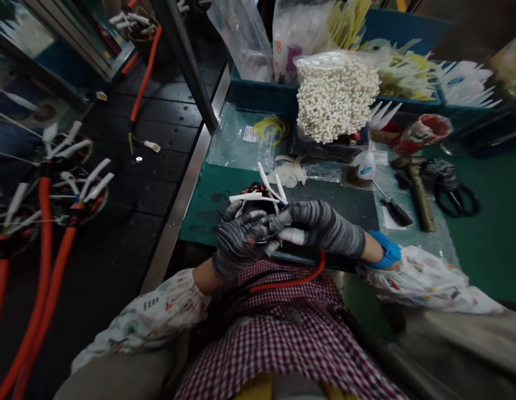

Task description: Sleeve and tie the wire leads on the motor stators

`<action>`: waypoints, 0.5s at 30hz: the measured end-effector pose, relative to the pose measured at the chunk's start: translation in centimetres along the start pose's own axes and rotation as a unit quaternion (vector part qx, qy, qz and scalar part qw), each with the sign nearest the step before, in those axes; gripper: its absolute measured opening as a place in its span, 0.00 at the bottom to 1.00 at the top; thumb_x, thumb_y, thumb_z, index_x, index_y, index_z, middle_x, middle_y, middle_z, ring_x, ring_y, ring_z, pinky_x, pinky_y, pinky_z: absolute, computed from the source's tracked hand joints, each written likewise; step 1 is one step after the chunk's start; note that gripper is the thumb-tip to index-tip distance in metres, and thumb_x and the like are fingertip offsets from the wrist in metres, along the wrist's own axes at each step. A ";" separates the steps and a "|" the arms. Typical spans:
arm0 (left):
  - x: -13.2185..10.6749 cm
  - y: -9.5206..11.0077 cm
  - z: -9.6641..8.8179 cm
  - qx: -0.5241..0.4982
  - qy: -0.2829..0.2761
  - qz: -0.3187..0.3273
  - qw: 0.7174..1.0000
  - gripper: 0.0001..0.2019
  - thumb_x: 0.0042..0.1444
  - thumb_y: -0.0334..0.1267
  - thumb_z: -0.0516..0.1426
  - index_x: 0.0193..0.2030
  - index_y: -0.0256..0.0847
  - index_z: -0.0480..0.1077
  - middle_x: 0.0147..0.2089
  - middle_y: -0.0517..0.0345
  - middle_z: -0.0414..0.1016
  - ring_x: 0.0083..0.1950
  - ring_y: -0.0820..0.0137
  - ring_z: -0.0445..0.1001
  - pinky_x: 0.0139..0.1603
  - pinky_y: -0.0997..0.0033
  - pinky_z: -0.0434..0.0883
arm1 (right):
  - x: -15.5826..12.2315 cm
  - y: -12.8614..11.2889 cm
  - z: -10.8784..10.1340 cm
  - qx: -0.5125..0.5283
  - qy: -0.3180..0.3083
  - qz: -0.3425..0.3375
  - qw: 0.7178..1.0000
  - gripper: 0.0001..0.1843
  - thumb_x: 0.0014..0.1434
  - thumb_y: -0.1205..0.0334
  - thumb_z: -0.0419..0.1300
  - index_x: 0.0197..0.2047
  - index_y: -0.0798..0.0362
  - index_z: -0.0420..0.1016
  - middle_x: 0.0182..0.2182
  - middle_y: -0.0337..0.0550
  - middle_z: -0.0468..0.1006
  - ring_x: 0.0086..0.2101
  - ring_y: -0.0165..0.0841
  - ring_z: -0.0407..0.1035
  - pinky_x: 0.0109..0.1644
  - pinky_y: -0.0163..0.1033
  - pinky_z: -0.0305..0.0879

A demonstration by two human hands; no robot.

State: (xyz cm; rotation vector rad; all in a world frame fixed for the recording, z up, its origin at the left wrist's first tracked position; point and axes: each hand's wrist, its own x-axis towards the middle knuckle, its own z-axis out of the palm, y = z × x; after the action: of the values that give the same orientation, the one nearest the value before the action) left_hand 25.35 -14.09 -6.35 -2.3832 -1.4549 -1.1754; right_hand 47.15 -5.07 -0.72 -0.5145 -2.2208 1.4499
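Observation:
A motor stator (258, 188) with copper windings is at the near edge of the workbench, mostly hidden by my hands. Several white sleeved leads (266, 180) stick up and out from its top. My left hand (240, 236), in a grey striped glove, curls around the stator's near left side. From the right, my right hand (314, 225), gloved alike with pale wrapped fingertips, pinches at the stator's near rim, its fingertips meeting those of the left. What lies between those fingertips is hidden. An orange cable (297, 284) curves across my checked apron below the hands.
On the bench lie a bag of small white pieces (336, 97), a glue bottle (366, 166), a screwdriver (395, 211), a hammer (420, 194) and black-handled scissors (456, 194). Blue bins (264, 94) line the back. More stators with orange cables (60, 272) stand at left.

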 end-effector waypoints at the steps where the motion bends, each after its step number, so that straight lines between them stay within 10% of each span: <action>1: -0.1 0.0 0.0 0.001 -0.006 0.000 1.000 0.09 0.66 0.49 0.64 0.47 0.49 0.79 0.46 0.60 0.89 0.50 0.61 0.87 0.76 0.47 0.67 | -0.2 0.3 0.3 0.000 -0.013 -0.022 1.000 0.09 0.70 0.60 0.65 0.50 0.52 0.85 0.45 0.46 0.89 0.44 0.36 0.83 0.54 0.43 0.79; 8: -0.2 -0.1 -0.2 -0.032 -0.010 0.001 0.999 0.10 0.69 0.48 0.62 0.49 0.49 0.79 0.47 0.59 0.89 0.51 0.60 0.87 0.80 0.44 0.64 | -2.1 2.7 2.5 -0.039 0.033 -0.022 0.998 0.10 0.75 0.57 0.61 0.55 0.49 0.80 0.45 0.44 0.86 0.43 0.33 0.81 0.53 0.42 0.80; 15: 0.0 0.2 -0.2 -0.050 -0.036 -0.016 0.998 0.11 0.69 0.44 0.61 0.54 0.48 0.79 0.48 0.58 0.89 0.51 0.61 0.87 0.80 0.42 0.63 | -2.4 2.3 2.3 -0.196 -0.063 -0.210 0.956 0.10 0.76 0.63 0.58 0.48 0.46 0.82 0.45 0.44 0.86 0.48 0.36 0.80 0.57 0.47 0.79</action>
State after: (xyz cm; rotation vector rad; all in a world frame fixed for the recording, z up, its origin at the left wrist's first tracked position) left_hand 25.38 -14.27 -6.13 -2.5028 -1.4948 -1.2090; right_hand 48.06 -7.21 -4.05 -0.0527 -2.5350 0.8519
